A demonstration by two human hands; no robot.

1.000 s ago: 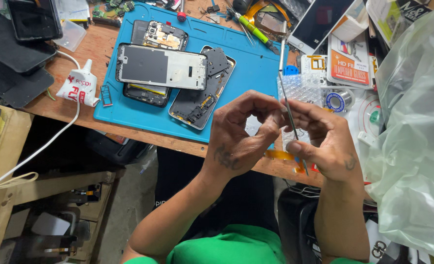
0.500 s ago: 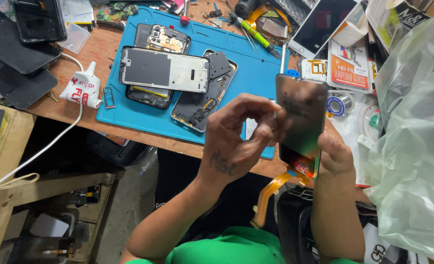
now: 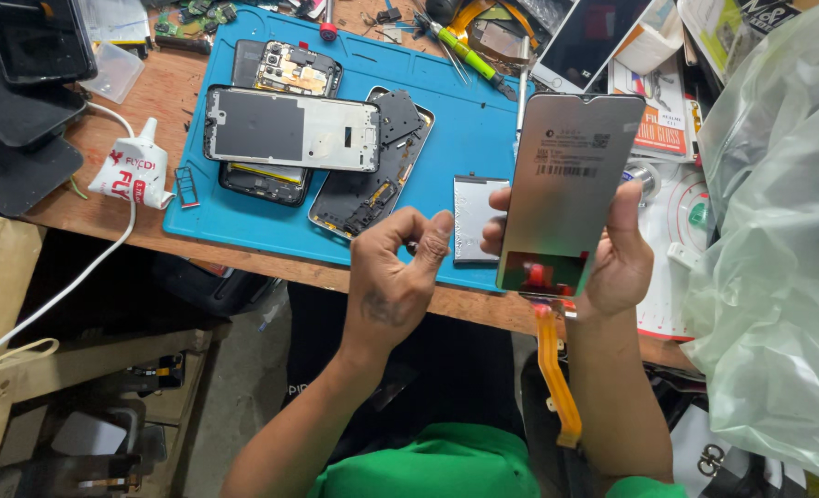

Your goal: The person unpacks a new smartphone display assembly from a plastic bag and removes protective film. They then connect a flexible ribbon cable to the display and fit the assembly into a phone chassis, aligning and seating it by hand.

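Silver rectangular phone display panel [image 3: 566,189], orange flex ribbon [image 3: 552,369] dangling: right of centre, edge-pinched upright by right hand [image 3: 617,254]. Left hand [image 3: 396,277] loosely curled, empty, beside it. Likely thin, light, fragile; hold by edges.

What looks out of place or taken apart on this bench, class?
The phones on the blue mat lie opened, their insides bare. The right hand holds a loose screen panel upright, its orange ribbon cable dangling below the bench edge. The left hand is empty.

Phone repair workshop — blue mat [image 3: 465,138], dismantled phones [image 3: 285,129], screwdrivers [image 3: 465,51].
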